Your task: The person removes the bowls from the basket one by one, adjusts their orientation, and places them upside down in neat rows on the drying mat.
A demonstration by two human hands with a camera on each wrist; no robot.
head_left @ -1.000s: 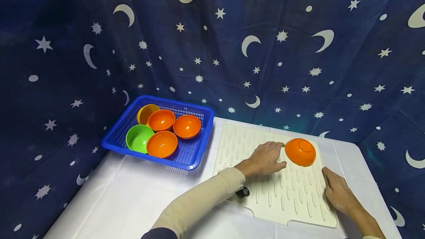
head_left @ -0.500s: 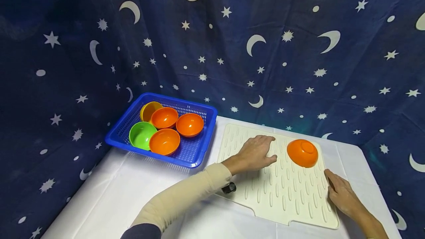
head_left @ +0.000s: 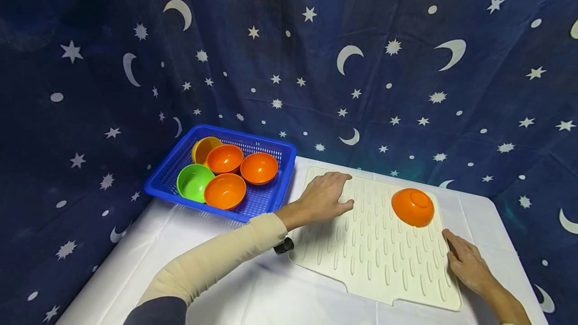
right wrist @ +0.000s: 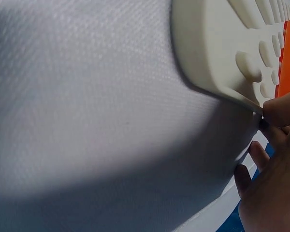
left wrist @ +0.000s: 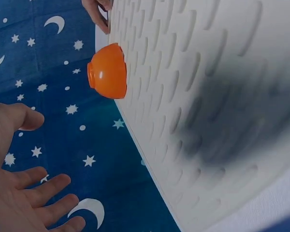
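Note:
A cream ridged draining mat (head_left: 375,245) lies on the white-covered table. Near its far right corner, an orange bowl (head_left: 413,207) rests upside down on the mat. My left hand (head_left: 322,198) hovers over the mat's left part, holding nothing; its fingers look loosely spread in the left wrist view, well apart from the bowl (left wrist: 108,71). At the mat's right edge my right hand (head_left: 469,264) pinches the rim between thumb and index finger, as the right wrist view shows; the other fingers (right wrist: 242,180) hang below the edge.
A blue basket (head_left: 289,174) stands at the left with several upright bowls in it: a green bowl (head_left: 195,183), a yellow bowl (head_left: 202,149) and orange ones (head_left: 225,192). A dark star-and-moon curtain (head_left: 289,54) hangs right behind the table (head_left: 235,285).
My left hand has moved left along the mat, away from the upside-down orange bowl. The right hand keeps its place at the mat's edge. The head view has shifted slightly.

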